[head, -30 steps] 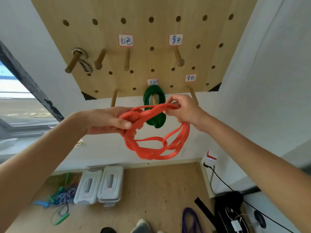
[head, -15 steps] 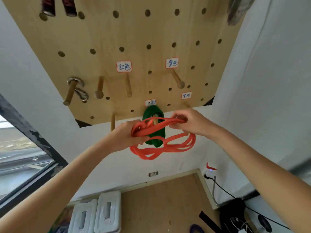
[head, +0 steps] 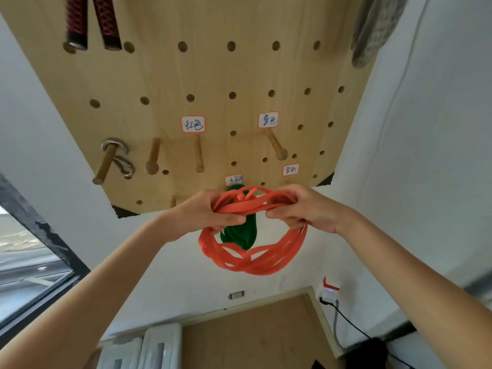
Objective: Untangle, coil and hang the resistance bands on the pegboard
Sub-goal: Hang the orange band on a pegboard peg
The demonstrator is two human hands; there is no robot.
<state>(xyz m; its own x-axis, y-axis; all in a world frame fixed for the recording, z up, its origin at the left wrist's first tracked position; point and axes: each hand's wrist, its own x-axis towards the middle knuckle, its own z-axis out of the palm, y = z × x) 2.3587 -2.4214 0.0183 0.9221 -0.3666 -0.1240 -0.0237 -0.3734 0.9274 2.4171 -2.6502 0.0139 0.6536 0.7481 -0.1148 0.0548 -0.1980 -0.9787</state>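
Note:
A coiled orange resistance band [head: 253, 257] hangs between my two hands in front of the wooden pegboard [head: 213, 75]. My left hand [head: 210, 211] grips its left side and my right hand [head: 303, 209] grips its right side, the top strands stretched between them. Behind the orange coil a green band [head: 239, 233] hangs on a lower peg, partly hidden. A bare wooden peg [head: 199, 155] sticks out under a white label [head: 193, 124], above my left hand. Another bare peg [head: 277, 145] stands under a second label.
A metal carabiner [head: 119, 158] hangs on a peg at the left. Dark red handles [head: 90, 20] and a grey cloth [head: 372, 27] hang at the board's top. White boxes [head: 149, 347], cables and a dark bag lie on the wooden floor below. A window is at the left.
Both hands have risen with the orange band toward the pegboard and moved closer together. The view has tilted up, showing more of the board's top.

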